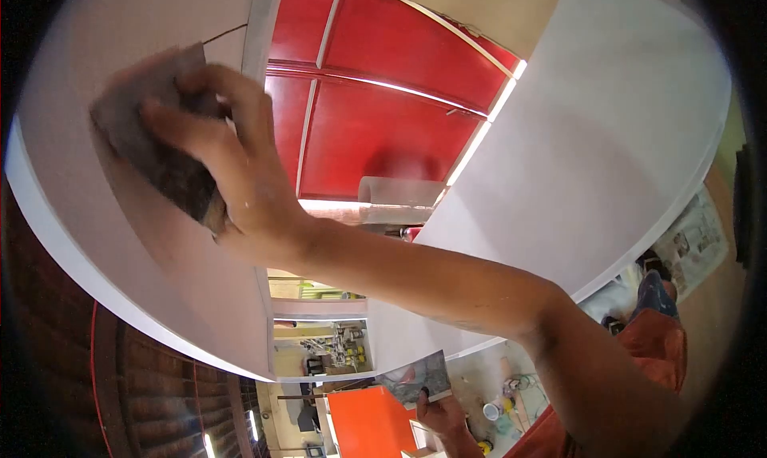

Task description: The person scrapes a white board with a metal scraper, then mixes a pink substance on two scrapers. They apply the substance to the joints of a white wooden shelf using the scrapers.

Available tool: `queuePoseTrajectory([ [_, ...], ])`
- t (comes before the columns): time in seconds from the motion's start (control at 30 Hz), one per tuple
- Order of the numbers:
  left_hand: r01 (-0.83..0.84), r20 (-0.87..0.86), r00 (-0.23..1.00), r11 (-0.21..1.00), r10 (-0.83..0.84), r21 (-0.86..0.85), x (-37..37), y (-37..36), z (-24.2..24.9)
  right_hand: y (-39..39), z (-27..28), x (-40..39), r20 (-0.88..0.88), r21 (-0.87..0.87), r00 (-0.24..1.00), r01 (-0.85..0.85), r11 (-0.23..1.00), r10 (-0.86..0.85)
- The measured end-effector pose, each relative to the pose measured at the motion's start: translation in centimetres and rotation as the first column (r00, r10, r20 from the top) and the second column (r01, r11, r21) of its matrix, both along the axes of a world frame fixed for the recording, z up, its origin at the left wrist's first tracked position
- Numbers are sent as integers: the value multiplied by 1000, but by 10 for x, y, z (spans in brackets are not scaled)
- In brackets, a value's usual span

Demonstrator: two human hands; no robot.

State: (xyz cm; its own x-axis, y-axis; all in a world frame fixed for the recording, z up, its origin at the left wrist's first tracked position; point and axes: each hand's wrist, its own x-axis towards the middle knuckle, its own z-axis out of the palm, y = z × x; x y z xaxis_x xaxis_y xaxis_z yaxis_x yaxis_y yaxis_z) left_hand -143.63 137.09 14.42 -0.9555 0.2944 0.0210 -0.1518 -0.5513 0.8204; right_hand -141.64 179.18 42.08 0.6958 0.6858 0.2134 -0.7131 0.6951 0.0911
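My right hand (248, 162) reaches up on a bent arm, its fingers wrapped around a dark grey sanding pad (164, 138) with a tan lower edge. Motion blurs the pad, which lies against a pale, pinkish-white panel (184, 282). Lower down, my left hand (443, 418) grips a flat dark grey sheet (419, 376) by its edge, thumb on top. Part of that hand and its forearm run out at the frame's bottom.
A large white panel (575, 138) stands opposite, with red panels (383, 130) between. Near an orange panel (371, 422) are a white tub (491, 412) and clutter on the floor. Brown roofing (56, 338) shows overhead; the view is turned sideways.
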Motion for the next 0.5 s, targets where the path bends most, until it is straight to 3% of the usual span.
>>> queuePoseTrajectory([
  [0.13,-8,-6,1000,998,8,-64,17,20,15,-5,-28,-16,115,61,993,-45,997,37],
  [0.2,17,26,1000,1000,-17,11,11,10,9,3,-42,-14,157,165,987,11,986,-37],
  [0.27,1,7,1000,1000,-1,-11,8,9,4,6,-37,-4,84,137,996,-37,990,25],
  [0.33,-13,-10,1000,999,12,-34,11,13,3,20,-32,5,151,-14,989,-6,1000,8],
  [0.4,3,-16,1000,1000,-3,14,31,39,17,26,-17,-4,165,-30,986,-28,999,33],
  [0.47,-48,-14,999,997,47,-55,33,38,20,26,-1,-21,-5,96,964,-266,959,267],
  [0.5,-95,-13,996,988,94,-122,33,37,19,26,-2,-30,-4,98,963,-268,959,269],
])
